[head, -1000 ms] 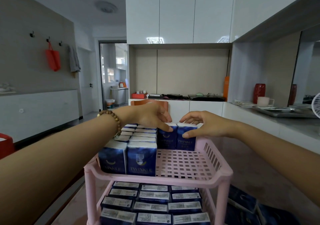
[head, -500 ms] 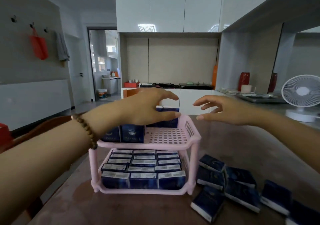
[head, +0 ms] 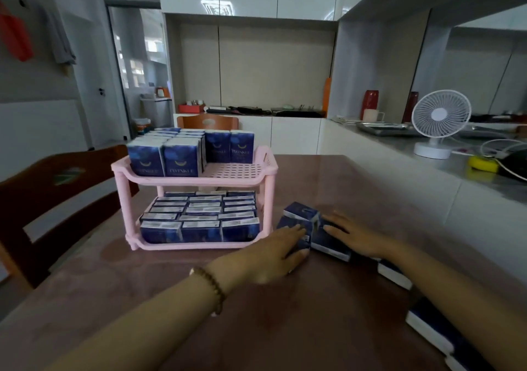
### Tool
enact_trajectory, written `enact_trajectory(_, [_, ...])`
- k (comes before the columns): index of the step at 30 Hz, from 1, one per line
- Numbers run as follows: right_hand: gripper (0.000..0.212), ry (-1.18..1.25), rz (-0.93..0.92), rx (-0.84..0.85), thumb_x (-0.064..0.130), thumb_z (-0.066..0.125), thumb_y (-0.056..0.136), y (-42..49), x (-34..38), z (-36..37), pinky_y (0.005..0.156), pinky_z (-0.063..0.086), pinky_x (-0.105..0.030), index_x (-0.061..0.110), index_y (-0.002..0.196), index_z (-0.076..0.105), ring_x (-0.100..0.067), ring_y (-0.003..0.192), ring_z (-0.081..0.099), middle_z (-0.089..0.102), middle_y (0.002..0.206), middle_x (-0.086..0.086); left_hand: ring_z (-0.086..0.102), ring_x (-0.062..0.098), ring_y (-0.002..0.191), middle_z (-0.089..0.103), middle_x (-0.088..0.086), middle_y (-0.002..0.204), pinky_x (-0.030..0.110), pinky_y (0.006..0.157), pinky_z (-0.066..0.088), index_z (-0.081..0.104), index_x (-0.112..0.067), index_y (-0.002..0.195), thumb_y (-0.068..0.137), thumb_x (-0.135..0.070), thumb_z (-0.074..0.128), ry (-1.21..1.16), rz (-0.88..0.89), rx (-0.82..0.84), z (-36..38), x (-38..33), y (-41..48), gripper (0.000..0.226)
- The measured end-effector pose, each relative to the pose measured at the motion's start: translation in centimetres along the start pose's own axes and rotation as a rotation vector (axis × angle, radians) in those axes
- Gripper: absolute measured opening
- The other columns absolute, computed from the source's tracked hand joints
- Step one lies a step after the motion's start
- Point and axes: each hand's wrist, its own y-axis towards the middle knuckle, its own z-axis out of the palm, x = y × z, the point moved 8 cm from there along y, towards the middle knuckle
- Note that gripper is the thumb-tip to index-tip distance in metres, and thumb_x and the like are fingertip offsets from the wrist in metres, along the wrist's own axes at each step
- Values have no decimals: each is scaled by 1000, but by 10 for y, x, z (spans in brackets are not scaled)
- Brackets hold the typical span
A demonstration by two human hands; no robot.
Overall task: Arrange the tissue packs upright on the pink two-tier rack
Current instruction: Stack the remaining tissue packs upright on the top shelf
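Just right of the pink rack (head: 199,181), the left hand (head: 273,252) lies flat on a loose tissue pack (head: 291,223). The right hand (head: 362,238), fingers straight, touches another pack (head: 328,241).

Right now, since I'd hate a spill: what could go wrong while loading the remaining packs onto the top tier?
The two back packs on the pink rack stand unsupported in front; a nudge might topple them. Loose packs lie beneath the right forearm, so lifting with the right hand could drag them.
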Motion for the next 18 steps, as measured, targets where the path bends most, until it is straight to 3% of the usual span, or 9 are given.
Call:
enact_trajectory(3, [50, -193, -21, -25, 49, 22, 98, -11, 3, 8, 118, 7, -42, 37, 146, 19, -20, 146, 7, 9, 159, 5, 3, 14, 147, 8, -1, 160, 27, 117, 3, 13, -21, 150, 99, -43, 31, 33, -41, -22, 14, 9, 10, 58])
enact_trajectory(8, [49, -241, -89, 12, 48, 20, 99, -45, 21, 16, 117, 2, -42, 40, 146, 13, -15, 146, 2, 6, 159, 8, 4, 15, 147, 8, -3, 160, 29, 118, 4, 11, -20, 151, 100, -44, 27, 60, -30, -4, 27, 5, 1, 59])
enact_trajectory(10, [48, -213, -119, 52, 49, 20, 98, -63, 28, 24, 119, -1, -40, 44, 145, 9, -12, 146, -3, 3, 158, 11, 23, 20, 141, 25, 1, 154, 31, 118, 16, 26, -18, 147, 100, -40, 30, 38, 15, -51, 22, 0, -8, 52])
enact_trajectory(12, [48, -161, -168, 94, 51, 21, 96, -82, 41, 33, 119, -2, -37, 49, 141, 4, -8, 145, -8, -2, 158, 15, 42, 19, 123, 45, 2, 137, 33, 109, 33, 42, -20, 137, 99, -36, 36, -4, 61, -86, 18, -2, -18, 41])
enact_trajectory(14, [51, -119, -215, 132, 53, 22, 94, -101, 53, 41, 120, -1, -36, 50, 141, 3, -5, 144, -11, -4, 156, 19, 50, 16, 109, 52, 1, 121, 34, 99, 41, 50, -20, 126, 96, -38, 45, -32, 52, -62, 19, 4, -29, 36])
enact_trajectory(16, [57, -40, -231, 133, 53, 28, 94, -114, 58, 41, 118, 2, -30, 47, 144, 2, -1, 143, -5, -2, 156, 21, 54, 15, 102, 55, 1, 117, 35, 92, 46, 52, -21, 123, 92, -42, 52, -98, 33, -4, 22, 10, -40, 37])
enact_trajectory(18, [62, 82, -205, 68, 52, 36, 93, -121, 57, 32, 111, 12, -20, 43, 145, 4, 1, 137, 12, 7, 156, 16, 57, 12, 100, 57, -1, 115, 30, 89, 48, 51, -22, 123, 89, -43, 56, -185, 39, 6, 22, 11, -50, 40])
